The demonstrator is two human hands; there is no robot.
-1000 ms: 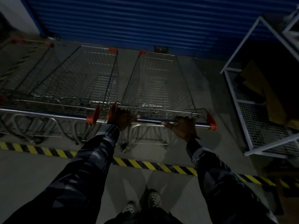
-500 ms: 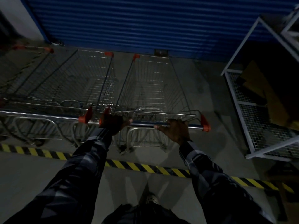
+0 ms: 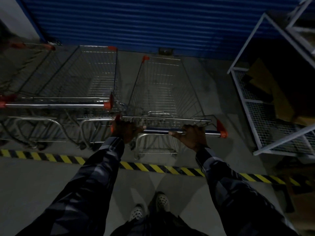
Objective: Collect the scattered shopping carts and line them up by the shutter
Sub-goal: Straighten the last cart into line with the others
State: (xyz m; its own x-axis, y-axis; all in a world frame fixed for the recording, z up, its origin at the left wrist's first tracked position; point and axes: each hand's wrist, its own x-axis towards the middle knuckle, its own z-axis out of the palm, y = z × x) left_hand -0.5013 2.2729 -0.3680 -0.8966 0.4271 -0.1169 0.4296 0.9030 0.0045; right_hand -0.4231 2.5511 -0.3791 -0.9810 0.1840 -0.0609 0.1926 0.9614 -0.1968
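Observation:
A wire shopping cart with orange corner caps stands in front of me, nose toward the blue shutter. My left hand grips the left end of its handle bar, and my right hand grips the bar nearer its right end. To its left a second cart is parked facing the shutter, its handle a bit farther from me than mine. A third cart stands at the far left, partly cut off by the frame.
A white wire-mesh cage rack stands close on the right, holding cardboard. Yellow-and-black hazard tape crosses the concrete floor just behind the cart wheels. My feet in light shoes are behind the tape. A white wall edges the shutter's left.
The cart in my hands has come back toward me and to the right, so its handle now sits nearer me than the neighbouring cart's. Both hands stay on the bar.

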